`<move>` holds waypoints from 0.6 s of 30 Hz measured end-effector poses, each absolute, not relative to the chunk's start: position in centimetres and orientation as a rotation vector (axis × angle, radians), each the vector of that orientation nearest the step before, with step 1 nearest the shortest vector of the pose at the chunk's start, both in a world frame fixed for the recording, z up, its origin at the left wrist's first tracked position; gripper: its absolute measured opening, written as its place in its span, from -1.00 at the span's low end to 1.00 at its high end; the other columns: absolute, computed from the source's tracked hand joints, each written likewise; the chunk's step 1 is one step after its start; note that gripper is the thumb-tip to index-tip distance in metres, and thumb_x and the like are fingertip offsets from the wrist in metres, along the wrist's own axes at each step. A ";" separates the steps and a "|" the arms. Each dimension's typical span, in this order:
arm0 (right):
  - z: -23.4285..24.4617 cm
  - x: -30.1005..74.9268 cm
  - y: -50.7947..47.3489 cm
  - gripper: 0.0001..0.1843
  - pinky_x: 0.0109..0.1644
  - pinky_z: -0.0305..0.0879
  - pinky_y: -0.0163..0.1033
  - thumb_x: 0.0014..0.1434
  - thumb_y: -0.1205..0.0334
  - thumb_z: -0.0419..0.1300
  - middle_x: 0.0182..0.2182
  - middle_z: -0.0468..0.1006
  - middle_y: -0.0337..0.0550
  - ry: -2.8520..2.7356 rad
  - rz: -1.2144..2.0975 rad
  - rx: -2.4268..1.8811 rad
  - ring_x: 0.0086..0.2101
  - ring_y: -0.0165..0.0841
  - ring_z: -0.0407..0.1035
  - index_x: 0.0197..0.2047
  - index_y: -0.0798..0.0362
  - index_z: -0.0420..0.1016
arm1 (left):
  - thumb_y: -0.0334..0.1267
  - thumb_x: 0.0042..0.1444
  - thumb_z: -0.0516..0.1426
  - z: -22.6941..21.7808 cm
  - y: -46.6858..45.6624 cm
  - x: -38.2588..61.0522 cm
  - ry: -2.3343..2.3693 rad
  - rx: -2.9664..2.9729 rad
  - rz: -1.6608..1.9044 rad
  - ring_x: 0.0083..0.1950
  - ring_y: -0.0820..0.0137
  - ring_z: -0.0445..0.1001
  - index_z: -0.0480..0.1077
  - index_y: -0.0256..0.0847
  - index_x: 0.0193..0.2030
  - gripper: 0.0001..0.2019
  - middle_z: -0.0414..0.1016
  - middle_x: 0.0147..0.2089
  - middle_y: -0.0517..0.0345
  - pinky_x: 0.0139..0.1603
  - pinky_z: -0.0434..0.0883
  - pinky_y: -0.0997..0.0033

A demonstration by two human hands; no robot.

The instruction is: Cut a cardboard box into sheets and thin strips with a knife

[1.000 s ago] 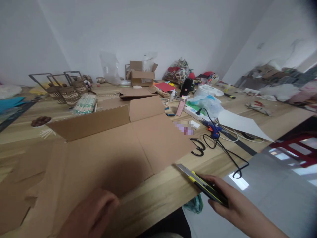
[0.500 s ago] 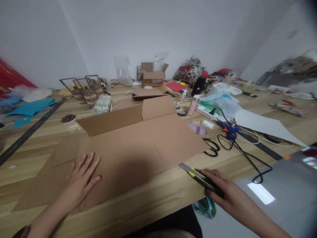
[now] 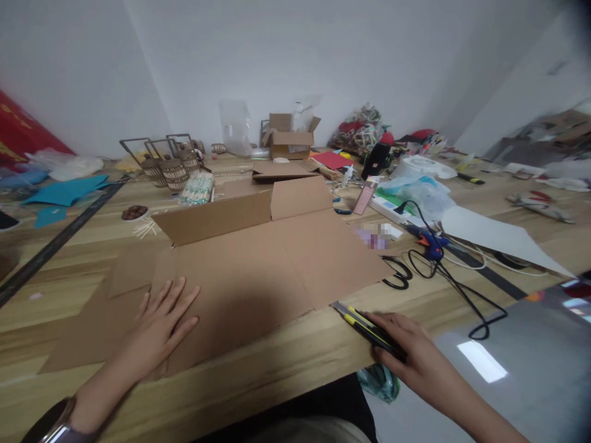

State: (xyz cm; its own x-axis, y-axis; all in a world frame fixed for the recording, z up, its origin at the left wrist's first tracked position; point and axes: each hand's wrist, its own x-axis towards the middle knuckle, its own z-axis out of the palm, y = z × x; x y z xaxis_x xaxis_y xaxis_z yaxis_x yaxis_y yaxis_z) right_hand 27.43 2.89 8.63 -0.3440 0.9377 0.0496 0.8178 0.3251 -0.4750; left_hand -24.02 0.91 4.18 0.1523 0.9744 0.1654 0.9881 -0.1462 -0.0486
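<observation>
A large opened-out cardboard sheet (image 3: 249,277) lies on the wooden table, its far flaps (image 3: 217,216) standing up. Fingers spread, my left hand (image 3: 164,326) rests flat on the left part of the cardboard. My right hand (image 3: 406,347) is closed around a black and yellow utility knife (image 3: 369,329) beside the near right edge of the sheet. The knife's metal blade shows and points left, close to that edge. Black scissor handles (image 3: 398,272) stick out from under the right corner of the cardboard.
A blue glue gun (image 3: 431,246) with a looping black cord lies at the right, near a white power strip (image 3: 390,211) and a white sheet (image 3: 501,237). Farther back are a small open box (image 3: 292,144), small woven baskets (image 3: 174,175) and a bowl of brown pieces (image 3: 135,213).
The view has shifted slightly, moving the scene a little to the right. My right hand and the knife have shifted slightly left relative to the cardboard. My left hand stays flat on it.
</observation>
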 end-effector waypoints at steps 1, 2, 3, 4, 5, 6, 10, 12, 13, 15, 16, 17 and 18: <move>8.7 27.2 2.9 -0.46 0.11 0.33 0.09 0.16 0.15 0.12 0.02 0.56 0.09 -2.293 0.533 -1.555 0.03 -0.05 0.42 0.21 0.02 0.48 | 0.08 0.37 -0.13 4.4 0.9 -23.9 -1.950 -2.277 -0.133 0.48 -0.14 0.05 0.25 -0.05 0.39 -0.44 0.08 0.49 -0.12 0.33 0.09 -0.38; 8.7 26.9 3.0 -0.46 0.10 0.33 0.08 0.15 0.16 0.12 0.02 0.56 0.09 -2.308 0.538 -1.536 0.03 -0.05 0.42 0.21 0.00 0.48 | 0.09 0.37 -0.13 4.6 0.9 -23.9 -1.948 -2.287 -0.123 0.48 -0.14 0.05 0.27 -0.02 0.38 -0.45 0.08 0.49 -0.11 0.33 0.09 -0.39; 8.8 26.7 3.1 -0.46 0.10 0.34 0.08 0.15 0.17 0.13 0.02 0.56 0.08 -2.320 0.544 -1.519 0.03 -0.05 0.42 0.21 -0.01 0.48 | 0.09 0.36 -0.12 4.7 0.9 -23.9 -1.947 -2.299 -0.113 0.47 -0.14 0.06 0.27 0.00 0.38 -0.46 0.08 0.49 -0.11 0.32 0.09 -0.39; 8.9 26.6 3.1 -0.46 0.09 0.34 0.08 0.14 0.18 0.14 0.01 0.57 0.08 -2.331 0.550 -1.507 0.02 -0.05 0.42 0.21 -0.01 0.48 | 0.09 0.36 -0.11 4.9 0.9 -23.9 -1.945 -2.311 -0.103 0.47 -0.13 0.07 0.27 0.02 0.38 -0.46 0.08 0.49 -0.10 0.32 0.10 -0.38; 8.9 26.5 3.2 -0.46 0.09 0.34 0.08 0.14 0.18 0.14 0.01 0.57 0.08 -2.341 0.555 -1.499 0.02 -0.05 0.42 0.21 -0.01 0.48 | 0.10 0.36 -0.10 5.0 0.8 -24.0 -1.944 -2.321 -0.097 0.47 -0.13 0.08 0.27 0.03 0.38 -0.47 0.07 0.49 -0.09 0.32 0.11 -0.37; 9.0 26.5 3.3 -0.46 0.09 0.34 0.08 0.14 0.19 0.14 0.00 0.57 0.09 -2.348 0.557 -1.492 0.01 -0.05 0.42 0.21 0.00 0.48 | 0.10 0.35 -0.09 5.0 0.8 -24.1 -1.942 -2.329 -0.096 0.47 -0.12 0.08 0.26 0.05 0.38 -0.47 0.07 0.50 -0.08 0.32 0.12 -0.36; 8.9 27.2 3.2 -0.47 0.10 0.35 0.10 0.15 0.20 0.13 0.02 0.56 0.09 -2.366 0.568 -1.447 0.02 -0.05 0.43 0.20 0.01 0.48 | 0.10 0.35 -0.06 5.0 0.3 -24.2 -1.918 -2.352 -0.108 0.47 -0.13 0.07 0.23 0.06 0.39 -0.47 0.02 0.51 -0.08 0.31 0.16 -0.34; 8.8 27.6 3.1 -0.47 0.12 0.34 0.10 0.15 0.22 0.13 0.04 0.55 0.08 -2.384 0.572 -1.419 0.04 -0.05 0.42 0.20 -0.02 0.49 | 0.11 0.36 -0.07 4.9 0.0 -24.1 -1.906 -2.354 -0.099 0.47 -0.13 0.06 0.22 0.06 0.40 -0.47 0.01 0.51 -0.08 0.32 0.16 -0.34; 8.7 27.8 3.1 -0.46 0.12 0.34 0.09 0.14 0.23 0.14 0.05 0.55 0.07 -2.401 0.573 -1.403 0.04 -0.05 0.42 0.21 -0.03 0.48 | 0.11 0.36 -0.07 4.9 -0.1 -24.1 -1.906 -2.351 -0.094 0.48 -0.13 0.06 0.22 0.06 0.40 -0.47 0.01 0.51 -0.07 0.32 0.15 -0.34; 8.7 28.2 3.0 -0.43 0.12 0.35 0.08 0.12 0.25 0.15 0.05 0.56 0.05 -2.442 0.566 -1.377 0.05 -0.06 0.43 0.23 -0.06 0.47 | 0.12 0.35 -0.07 5.0 -0.2 -24.0 -1.914 -2.351 -0.089 0.48 -0.15 0.04 0.23 0.06 0.39 -0.46 0.03 0.51 -0.07 0.32 0.15 -0.34; 8.7 28.3 3.0 -0.42 0.11 0.36 0.08 0.12 0.26 0.15 0.05 0.56 0.04 -2.456 0.558 -1.373 0.06 -0.06 0.42 0.24 -0.07 0.46 | 0.13 0.35 -0.07 5.1 -0.3 -24.1 -1.920 -2.354 -0.090 0.48 -0.16 0.03 0.24 0.05 0.39 -0.45 0.03 0.51 -0.08 0.31 0.15 -0.35; 8.7 28.5 3.0 -0.41 0.11 0.36 0.08 0.11 0.26 0.15 0.05 0.56 0.04 -2.462 0.549 -1.378 0.06 -0.06 0.42 0.24 -0.07 0.46 | 0.13 0.34 -0.08 5.2 -0.3 -24.1 -1.927 -2.359 -0.087 0.48 -0.17 0.02 0.25 0.04 0.39 -0.45 0.03 0.51 -0.08 0.31 0.15 -0.36; 8.7 28.6 3.1 -0.41 0.11 0.36 0.09 0.12 0.26 0.15 0.06 0.56 0.04 -2.460 0.541 -1.392 0.06 -0.05 0.43 0.24 -0.07 0.46 | 0.13 0.34 -0.08 5.4 -0.3 -24.2 -1.934 -2.364 -0.078 0.48 -0.18 0.02 0.26 0.03 0.39 -0.44 0.04 0.51 -0.09 0.31 0.15 -0.37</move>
